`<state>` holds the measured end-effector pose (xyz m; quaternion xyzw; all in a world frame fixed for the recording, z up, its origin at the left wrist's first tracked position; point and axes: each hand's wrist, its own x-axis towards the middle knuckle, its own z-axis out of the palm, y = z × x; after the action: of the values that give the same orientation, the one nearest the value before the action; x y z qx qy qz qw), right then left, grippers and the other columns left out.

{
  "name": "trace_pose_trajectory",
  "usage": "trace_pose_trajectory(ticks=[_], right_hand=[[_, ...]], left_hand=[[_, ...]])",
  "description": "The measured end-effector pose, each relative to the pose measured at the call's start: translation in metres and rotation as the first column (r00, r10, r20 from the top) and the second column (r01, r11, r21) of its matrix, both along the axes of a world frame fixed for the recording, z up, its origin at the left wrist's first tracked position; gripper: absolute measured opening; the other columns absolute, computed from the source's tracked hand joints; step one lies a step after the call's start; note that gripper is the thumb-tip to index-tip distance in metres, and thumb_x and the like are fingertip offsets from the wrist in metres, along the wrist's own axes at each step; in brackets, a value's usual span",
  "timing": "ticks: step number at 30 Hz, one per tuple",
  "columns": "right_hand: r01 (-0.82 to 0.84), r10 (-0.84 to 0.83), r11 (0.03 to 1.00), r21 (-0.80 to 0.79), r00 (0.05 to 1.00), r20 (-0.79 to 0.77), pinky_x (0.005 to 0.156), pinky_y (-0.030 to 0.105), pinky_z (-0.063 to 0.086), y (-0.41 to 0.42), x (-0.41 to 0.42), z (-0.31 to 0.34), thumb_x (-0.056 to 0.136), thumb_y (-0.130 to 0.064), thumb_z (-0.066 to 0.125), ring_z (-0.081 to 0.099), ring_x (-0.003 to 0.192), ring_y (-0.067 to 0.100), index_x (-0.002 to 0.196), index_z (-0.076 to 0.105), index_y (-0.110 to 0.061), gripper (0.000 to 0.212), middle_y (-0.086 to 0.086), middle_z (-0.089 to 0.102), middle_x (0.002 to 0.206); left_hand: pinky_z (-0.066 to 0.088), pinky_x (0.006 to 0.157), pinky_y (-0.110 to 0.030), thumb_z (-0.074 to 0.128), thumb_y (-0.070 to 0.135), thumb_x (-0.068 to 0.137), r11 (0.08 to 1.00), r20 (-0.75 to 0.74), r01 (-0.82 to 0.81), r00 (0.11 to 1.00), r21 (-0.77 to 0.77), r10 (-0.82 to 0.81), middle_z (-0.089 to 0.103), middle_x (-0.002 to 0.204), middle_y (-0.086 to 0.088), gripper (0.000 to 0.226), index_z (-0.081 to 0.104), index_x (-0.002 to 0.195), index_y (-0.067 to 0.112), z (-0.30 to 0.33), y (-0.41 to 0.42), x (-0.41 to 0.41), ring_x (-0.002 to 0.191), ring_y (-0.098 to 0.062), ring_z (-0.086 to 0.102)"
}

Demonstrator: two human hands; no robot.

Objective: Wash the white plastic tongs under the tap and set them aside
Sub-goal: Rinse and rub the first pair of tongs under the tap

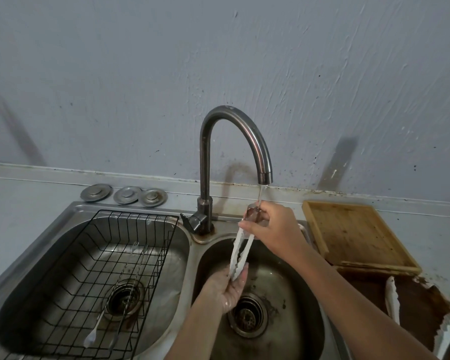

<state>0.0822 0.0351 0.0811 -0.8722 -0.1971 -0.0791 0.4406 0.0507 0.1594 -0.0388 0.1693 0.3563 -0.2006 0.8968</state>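
While tap [234, 141] runs, hands grip ridged tongs [240, 249]

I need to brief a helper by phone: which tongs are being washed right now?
Find the curved tap over the right basin. The white plastic tongs hang in its stream, right hand gripping the top, left hand at the tips. Other white tongs lie on the counter, untouched.

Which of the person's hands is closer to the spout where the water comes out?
The right hand. It grips the hinge end of the white tongs just below the tap spout, in the stream. The left hand is much lower, over the drain, holding the tong tips.
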Motion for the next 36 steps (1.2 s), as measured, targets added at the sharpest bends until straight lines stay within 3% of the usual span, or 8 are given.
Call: trace_pose_trajectory(ticks=[14, 19, 23, 26, 29, 31, 33, 36], right_hand=[[0.007, -0.007, 1.0, -0.002, 0.993, 0.119, 0.061, 0.019, 0.053, -0.006, -0.016, 0.009, 0.075, -0.024, 0.074, 0.064, 0.066, 0.008, 0.079, 0.066, -0.016, 0.011, -0.004, 0.068, 0.07], [0.01, 0.029, 0.935, -0.355, 0.994, 0.104, 0.059, 0.008, 0.047, -0.025, -0.02, 0.013, 0.078, -0.02, 0.069, 0.057, 0.063, 0.001, 0.079, 0.066, -0.02, 0.003, -0.011, 0.062, 0.072], [-0.072, 0.05, 0.811, -0.581, 0.997, -0.054, 0.069, 0.022, 0.05, -0.026, -0.026, -0.011, 0.088, -0.048, 0.049, 0.063, 0.083, 0.008, 0.11, 0.061, -0.025, 0.034, -0.007, 0.067, 0.096], [-0.126, 0.014, 0.703, -0.7, 0.986, -0.164, 0.068, 0.035, 0.051, -0.009, -0.031, -0.04, 0.093, -0.053, 0.029, 0.061, 0.073, 0.018, 0.095, 0.06, -0.019, 0.046, 0.001, 0.064, 0.082], [-0.1, -0.111, 0.885, -0.454, 0.903, -0.414, 0.064, 0.031, 0.046, 0.001, -0.027, -0.06, 0.095, -0.052, 0.026, 0.057, 0.064, 0.018, 0.085, 0.06, -0.011, 0.054, 0.002, 0.057, 0.07], [0.036, -0.16, 0.976, -0.213, 0.782, -0.603, 0.05, 0.025, 0.043, 0.003, -0.025, -0.065, 0.096, -0.051, 0.024, 0.054, 0.051, 0.014, 0.09, 0.063, -0.004, 0.061, 0.003, 0.057, 0.064], [0.243, -0.03, 0.96, 0.14, 0.587, -0.809, 0.037, 0.022, 0.036, 0.005, -0.027, -0.065, 0.097, -0.049, 0.024, 0.045, 0.038, 0.011, 0.084, 0.061, -0.006, 0.059, 0.0, 0.054, 0.054], [0.381, 0.147, 0.839, 0.387, 0.526, -0.837, 0.035, 0.02, 0.031, 0.007, -0.025, -0.06, 0.096, -0.05, 0.026, 0.04, 0.036, 0.013, 0.077, 0.057, -0.009, 0.055, 0.001, 0.05, 0.049]], left_hand=[[0.057, 0.041, -0.035, 0.047, 0.006, 0.095, 0.999, 0.009, -0.018, 1.0, -0.034, 0.018, 0.066, 0.066, -0.031, 0.024, 0.055, 0.098, -0.016, 0.012, 0.004, -0.002, 0.047, -0.032, 0.068], [0.056, 0.039, -0.034, 0.045, 0.016, 0.097, 0.973, 0.018, -0.026, 1.0, 0.229, 0.023, 0.057, 0.082, -0.029, 0.033, 0.046, 0.114, -0.013, 0.013, 0.021, 0.003, 0.061, -0.036, 0.064], [0.056, 0.041, -0.032, 0.044, 0.015, 0.098, 0.889, 0.096, -0.023, 0.995, 0.458, -0.023, 0.057, 0.084, -0.023, 0.025, 0.048, 0.112, -0.006, 0.017, 0.032, 0.008, 0.071, -0.03, 0.059], [0.057, 0.047, -0.034, 0.045, 0.015, 0.097, 0.77, 0.166, -0.051, 0.984, 0.636, -0.072, 0.058, 0.082, -0.018, 0.02, 0.052, 0.099, -0.003, 0.026, 0.032, 0.012, 0.071, -0.028, 0.06], [0.058, 0.054, -0.032, 0.043, 0.026, 0.098, 0.626, 0.214, -0.063, 0.962, 0.777, -0.169, 0.061, 0.09, -0.018, 0.031, 0.057, 0.093, -0.001, 0.035, 0.041, 0.013, 0.081, -0.031, 0.064], [0.055, 0.059, -0.034, 0.035, 0.035, 0.099, 0.433, 0.19, -0.072, 0.953, 0.898, -0.236, 0.065, 0.089, -0.016, 0.042, 0.057, 0.1, -0.002, 0.037, 0.051, 0.014, 0.078, -0.029, 0.065], [0.047, 0.075, -0.036, 0.035, 0.036, 0.098, 0.083, 0.108, -0.09, 0.96, 0.992, -0.257, 0.064, 0.104, -0.021, 0.046, 0.05, 0.113, -0.005, 0.035, 0.063, 0.018, 0.092, -0.034, 0.062], [0.038, 0.098, -0.038, 0.053, 0.02, 0.092, -0.049, 0.144, -0.163, 0.952, 0.985, -0.271, 0.049, 0.131, -0.024, 0.054, 0.03, 0.134, -0.005, 0.034, 0.078, 0.03, 0.121, -0.035, 0.048]])
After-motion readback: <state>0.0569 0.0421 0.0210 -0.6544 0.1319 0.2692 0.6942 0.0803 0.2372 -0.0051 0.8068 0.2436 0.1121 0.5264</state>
